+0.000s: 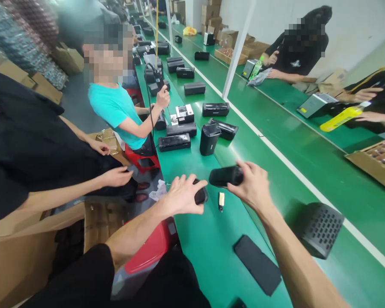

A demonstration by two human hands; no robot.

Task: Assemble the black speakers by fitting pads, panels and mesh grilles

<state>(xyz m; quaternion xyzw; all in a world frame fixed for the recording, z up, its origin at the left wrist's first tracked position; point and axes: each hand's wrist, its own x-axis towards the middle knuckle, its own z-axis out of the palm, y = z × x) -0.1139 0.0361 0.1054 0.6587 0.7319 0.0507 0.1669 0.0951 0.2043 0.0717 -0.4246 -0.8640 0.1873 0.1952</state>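
Observation:
My left hand (184, 196) has its fingers curled over a dark rounded block (201, 196), mostly hidden beneath the palm. In my right hand (255, 182) is a black box-shaped speaker housing (223, 176), gripped at its right end and held over the green bench. A small cream-coloured piece with a dark end (221, 200) lies below and between my hands. Closer to me a flat black panel (257, 264) rests on the bench. Beyond my hands a black housing (209, 139) stands upright, and another (224, 129) leans behind it.
A black housing with a slotted face (321, 229) sits to the right. Several more housings (175, 142) line the bench ahead. A co-worker in a turquoise shirt (115, 113) holds a corded tool. Another person (45, 141) stands at left. A red stool (150, 250) is beside me.

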